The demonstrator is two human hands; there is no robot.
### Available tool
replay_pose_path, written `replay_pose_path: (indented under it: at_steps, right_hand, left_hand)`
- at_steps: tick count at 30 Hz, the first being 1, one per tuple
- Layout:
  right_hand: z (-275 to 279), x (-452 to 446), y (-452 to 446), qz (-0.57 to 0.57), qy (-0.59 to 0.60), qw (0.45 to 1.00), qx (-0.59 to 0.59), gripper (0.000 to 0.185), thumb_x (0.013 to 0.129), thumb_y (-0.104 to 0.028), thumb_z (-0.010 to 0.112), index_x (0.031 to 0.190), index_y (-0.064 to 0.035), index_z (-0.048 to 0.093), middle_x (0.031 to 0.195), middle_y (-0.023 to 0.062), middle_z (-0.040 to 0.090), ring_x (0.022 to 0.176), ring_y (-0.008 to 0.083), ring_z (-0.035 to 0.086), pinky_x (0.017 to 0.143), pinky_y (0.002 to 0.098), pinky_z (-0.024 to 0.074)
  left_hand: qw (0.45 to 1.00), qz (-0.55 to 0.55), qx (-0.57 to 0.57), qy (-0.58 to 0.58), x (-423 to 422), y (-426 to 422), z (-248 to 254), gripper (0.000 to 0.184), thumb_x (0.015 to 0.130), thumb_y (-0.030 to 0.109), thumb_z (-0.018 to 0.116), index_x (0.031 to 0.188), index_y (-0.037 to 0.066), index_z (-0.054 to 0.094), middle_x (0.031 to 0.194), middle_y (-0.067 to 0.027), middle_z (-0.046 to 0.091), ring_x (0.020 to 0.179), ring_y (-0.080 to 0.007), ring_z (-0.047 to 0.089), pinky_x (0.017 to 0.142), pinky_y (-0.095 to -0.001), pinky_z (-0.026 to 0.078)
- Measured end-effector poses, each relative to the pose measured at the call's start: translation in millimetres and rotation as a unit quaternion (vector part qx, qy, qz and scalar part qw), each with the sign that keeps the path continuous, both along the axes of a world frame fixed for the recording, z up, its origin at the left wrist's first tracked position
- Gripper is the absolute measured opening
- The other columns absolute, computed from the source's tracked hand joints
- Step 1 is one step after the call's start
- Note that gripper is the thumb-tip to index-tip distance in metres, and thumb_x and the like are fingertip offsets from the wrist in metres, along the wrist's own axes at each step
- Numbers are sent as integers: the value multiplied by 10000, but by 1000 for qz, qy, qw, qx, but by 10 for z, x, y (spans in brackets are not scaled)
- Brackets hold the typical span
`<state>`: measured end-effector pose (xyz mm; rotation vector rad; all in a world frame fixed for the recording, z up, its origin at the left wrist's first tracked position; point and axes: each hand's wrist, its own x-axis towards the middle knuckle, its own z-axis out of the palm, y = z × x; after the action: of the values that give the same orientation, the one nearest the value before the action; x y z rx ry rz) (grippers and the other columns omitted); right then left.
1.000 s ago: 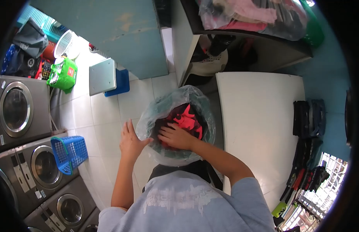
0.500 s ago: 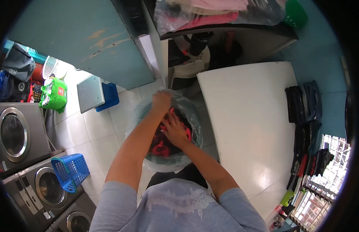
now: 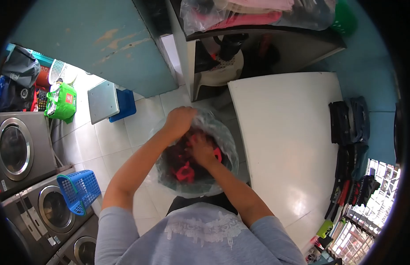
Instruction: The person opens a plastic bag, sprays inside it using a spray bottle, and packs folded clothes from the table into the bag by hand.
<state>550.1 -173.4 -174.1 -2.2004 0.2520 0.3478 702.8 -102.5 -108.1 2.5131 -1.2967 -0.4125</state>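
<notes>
A clear plastic bag (image 3: 233, 150) stands open in front of my legs, with dark and bright red clothes (image 3: 185, 172) inside. My left hand (image 3: 180, 120) is closed on the bag's far rim. My right hand (image 3: 202, 149) reaches down into the bag and presses on the clothes, its fingers stretched out but a little blurred. The lower part of the bag's load is hidden under the top clothes.
A white table (image 3: 284, 145) stands right of the bag, with folded dark clothes (image 3: 348, 119) along its far side. Leftward are a scale-like stand (image 3: 102, 102), a blue basket (image 3: 83, 190) and washing machines (image 3: 19, 150). A shelf (image 3: 266, 32) holds bagged clothes.
My left hand has shifted slightly left and down with the rim. My right hand has pushed deeper among the clothes. The bag's opening has spread wider to the right.
</notes>
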Motion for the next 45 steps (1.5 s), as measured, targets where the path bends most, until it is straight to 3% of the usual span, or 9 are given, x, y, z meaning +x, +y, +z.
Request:
replay_pose_path:
  at_steps: [2,6,9,12,18,21,36,40,45]
  right_hand:
    - [-288,-10,-5,-168,135,870,443,619,814,-188,596,1350,-89,303,1359,198,291,1222,352,354,969,446,374]
    - [-664,161,19,10,-71,987,141,539,811,-144,580,1294,-68,355,1205,190,447,1123,318,446,949,365,377]
    - [7,193,101,19,-38,999,1,467,781,-157,587,1219,-67,454,1243,155,450,1148,306,444,973,445,349]
    - [253,26,210,167,-234,935,-209,483,742,-247,619,1184,-103,491,1280,142,433,1212,304,390,1011,536,258]
    - [0,-212,226,451,-173,874,-47,484,725,-343,620,1173,-177,542,1376,124,345,1323,299,239,1064,568,123]
    - [-673,-451,528,425,-155,881,-139,466,761,-339,582,1182,-147,527,1410,123,298,1342,273,205,1066,540,149]
    - [-197,128,160,135,-229,954,-139,469,734,-234,647,1175,-128,527,1296,101,433,1218,298,369,972,386,342]
    - [818,-147,-179,81,-316,921,-211,595,732,-244,663,1268,-113,439,1237,120,477,1151,298,440,969,404,353]
    - [906,-562,-398,-158,-42,945,-282,655,724,-194,654,1304,-105,363,1094,131,561,955,311,560,746,414,482]
  left_hand:
    - [999,-20,-32,0,-125,156,208,199,726,57,509,915,63,570,895,-103,592,853,-299,576,731,-395,474]
    - [997,38,-62,-37,-12,352,125,220,727,54,524,940,77,574,887,-95,586,848,-302,572,732,-401,472]
    - [996,65,-66,-1,29,337,157,209,745,57,520,944,84,576,893,-94,586,850,-303,573,733,-402,471]
    - [992,89,-92,19,10,338,57,193,764,53,511,943,87,576,909,-94,588,858,-308,574,735,-405,470]
    - [989,106,-89,45,68,254,81,179,776,69,510,942,94,571,923,-97,596,882,-311,574,741,-416,468]
    - [989,126,-67,31,45,95,71,174,777,70,514,941,97,567,922,-95,599,891,-312,573,740,-422,467]
    - [982,146,-84,87,130,295,105,187,797,76,507,973,95,568,974,-71,606,928,-284,570,767,-383,461]
    - [941,131,-120,288,350,508,259,553,731,200,661,1233,74,464,1142,-123,548,1071,-250,527,894,-339,407]
    - [972,135,-173,84,79,691,468,712,696,239,697,1310,73,375,1302,-179,425,1213,-308,414,945,-394,376]
